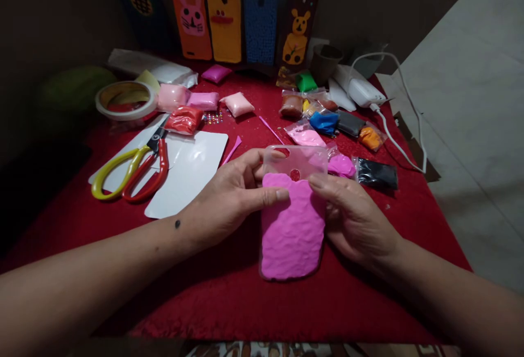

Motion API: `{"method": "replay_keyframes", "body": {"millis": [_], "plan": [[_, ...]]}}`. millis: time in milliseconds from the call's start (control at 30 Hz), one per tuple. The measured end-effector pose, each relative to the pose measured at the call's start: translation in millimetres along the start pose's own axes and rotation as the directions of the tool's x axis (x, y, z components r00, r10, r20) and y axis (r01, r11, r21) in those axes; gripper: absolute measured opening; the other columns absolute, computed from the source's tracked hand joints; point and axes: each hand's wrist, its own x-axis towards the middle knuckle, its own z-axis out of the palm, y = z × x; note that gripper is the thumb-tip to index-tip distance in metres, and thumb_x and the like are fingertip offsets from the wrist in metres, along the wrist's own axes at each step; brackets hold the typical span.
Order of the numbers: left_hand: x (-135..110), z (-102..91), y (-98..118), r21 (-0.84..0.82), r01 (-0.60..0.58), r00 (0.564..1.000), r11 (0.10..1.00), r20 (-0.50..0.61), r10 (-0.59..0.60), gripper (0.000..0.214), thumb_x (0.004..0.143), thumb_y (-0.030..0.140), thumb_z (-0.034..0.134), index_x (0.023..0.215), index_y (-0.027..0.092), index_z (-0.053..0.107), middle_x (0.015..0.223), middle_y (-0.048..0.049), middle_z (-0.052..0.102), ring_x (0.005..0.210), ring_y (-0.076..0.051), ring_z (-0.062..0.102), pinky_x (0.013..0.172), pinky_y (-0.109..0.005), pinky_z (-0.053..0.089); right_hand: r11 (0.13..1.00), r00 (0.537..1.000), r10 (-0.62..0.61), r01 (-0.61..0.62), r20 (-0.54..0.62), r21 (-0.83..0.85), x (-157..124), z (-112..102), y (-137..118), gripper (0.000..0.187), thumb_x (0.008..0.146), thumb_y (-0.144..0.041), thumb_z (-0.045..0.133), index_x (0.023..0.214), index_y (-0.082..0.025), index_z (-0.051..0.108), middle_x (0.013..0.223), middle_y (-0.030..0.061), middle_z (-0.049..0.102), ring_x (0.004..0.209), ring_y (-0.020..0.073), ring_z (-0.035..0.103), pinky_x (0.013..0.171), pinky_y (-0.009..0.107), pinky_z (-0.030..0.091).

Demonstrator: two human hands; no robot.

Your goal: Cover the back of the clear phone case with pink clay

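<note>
A clear phone case (305, 155) is held up between both hands above the red cloth. Bright pink clay (291, 237) covers its lower part with a bumpy surface; the top strip around the camera cutouts is bare. My left hand (241, 185) grips the left edge, thumb lying on the clay and fingers behind. On the right edge, my right hand (354, 212) holds the case, its thumb near the clay's upper right corner. Most fingers of both hands are hidden behind the case. Beyond it lie an opened pink clay packet (305, 134) and a magenta clay lump (341, 165).
Scissors (143, 168) with yellow and red handles rest on white sheets (196, 160) at left, near a tape roll (126, 100). Several clay packets (237, 104) lie behind. A white cable (409, 152) loops at right. Decorated phone cases (223, 18) lean against the wall.
</note>
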Motion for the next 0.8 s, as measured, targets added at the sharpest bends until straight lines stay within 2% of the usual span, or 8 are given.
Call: {"method": "replay_keyframes", "body": {"millis": [67, 133, 233, 333, 500, 667, 800], "plan": [[0.6, -0.3, -1.0, -0.009, 0.0, 1.0, 1.0, 0.008, 0.0, 0.038, 0.082, 0.012, 0.076, 0.113, 0.018, 0.056, 0.1, -0.0004, 0.069, 0.088, -0.011, 0.064, 0.082, -0.023, 0.054, 1.0, 1.0, -0.013, 0.012, 0.025, 0.014, -0.6, 0.9, -0.8, 0.015, 0.077, -0.032, 0.079, 0.067, -0.021, 0.074, 0.063, -0.0011, 0.067, 0.056, 0.0127, 0.058, 0.064, 0.028, 0.05], [0.8, -0.5, -1.9, -0.02, 0.0, 1.0, 1.0, 0.016, 0.001, 0.032, 0.085, 0.013, 0.073, 0.111, 0.018, 0.056, 0.102, -0.0018, 0.07, 0.088, -0.011, 0.065, 0.083, -0.024, 0.054, 1.0, 0.998, 0.029, -0.028, 0.048, -0.011, -2.0, -0.5, -0.3, 0.008, 0.076, -0.029, 0.08, 0.076, -0.021, 0.077, 0.068, -0.0005, 0.07, 0.059, 0.0131, 0.061, 0.067, 0.029, 0.052], [0.7, -0.5, -2.1, -0.025, 0.002, 1.0, 1.0, 0.022, -0.002, 0.027, 0.088, 0.017, 0.07, 0.11, 0.017, 0.056, 0.104, -0.0038, 0.071, 0.088, -0.012, 0.066, 0.083, -0.026, 0.054, 0.991, 0.996, 0.082, -0.079, 0.023, -0.107, -3.9, -4.9, 1.9, 0.019, 0.073, -0.021, 0.082, 0.092, -0.021, 0.079, 0.081, 0.0003, 0.075, 0.067, 0.0129, 0.065, 0.07, 0.026, 0.052], [0.7, 0.4, 0.2, -0.013, 0.026, 0.999, 1.0, 0.028, -0.025, 0.033, 0.084, 0.017, 0.074, 0.111, 0.016, 0.056, 0.104, -0.0047, 0.072, 0.09, -0.014, 0.068, 0.083, -0.026, 0.055, 0.982, 0.996, 0.084, -0.085, -0.014, -0.17, -3.6, -7.2, 3.6, 0.014, 0.075, -0.021, 0.081, 0.089, -0.02, 0.078, 0.08, 0.0007, 0.075, 0.065, 0.0126, 0.065, 0.067, 0.026, 0.051], [0.8, 3.5, 5.1, -0.032, 0.108, 0.994, 0.994, -0.003, -0.108, 0.045, 0.071, 0.003, 0.079, 0.108, 0.016, 0.058, 0.095, -0.0033, 0.075, 0.088, -0.017, 0.072, 0.08, -0.027, 0.056, 0.991, 0.997, 0.069, -0.066, 0.021, -0.117, -1.3, -5.5, 2.9, 0.018, 0.076, -0.024, 0.081, 0.092, -0.019, 0.077, 0.086, 0.0042, 0.077, 0.073, 0.0163, 0.068, 0.073, 0.029, 0.054], [1.9, 0.2, 2.5, -0.034, 0.031, 0.995, 0.999, -0.09, -0.033, 0.041, 0.074, 0.008, 0.078, 0.109, 0.018, 0.061, 0.096, -0.0026, 0.075, 0.082, -0.016, 0.071, 0.075, -0.027, 0.056, 0.99, 0.994, 0.106, -0.106, -0.008, -0.093, -1.8, -6.6, 0.4, 0.029, 0.067, -0.028, 0.088, 0.093, -0.019, 0.079, 0.091, 0.0074, 0.079, 0.076, 0.0207, 0.072, 0.078, 0.036, 0.057], [2.7, 0.6, 0.9, -0.029, 0.022, 0.997, 0.999, -0.068, -0.024, 0.042, 0.071, 0.01, 0.081, 0.107, 0.016, 0.059, 0.096, -0.004, 0.075, 0.081, -0.017, 0.07, 0.077, -0.029, 0.056, 0.985, 0.996, 0.092, -0.092, -0.006, -0.145, -2.8, -7.6, 1.3, 0.027, 0.071, -0.026, 0.085, 0.097, -0.019, 0.079, 0.097, 0.0068, 0.079, 0.078, 0.0196, 0.073, 0.078, 0.033, 0.058]]}}
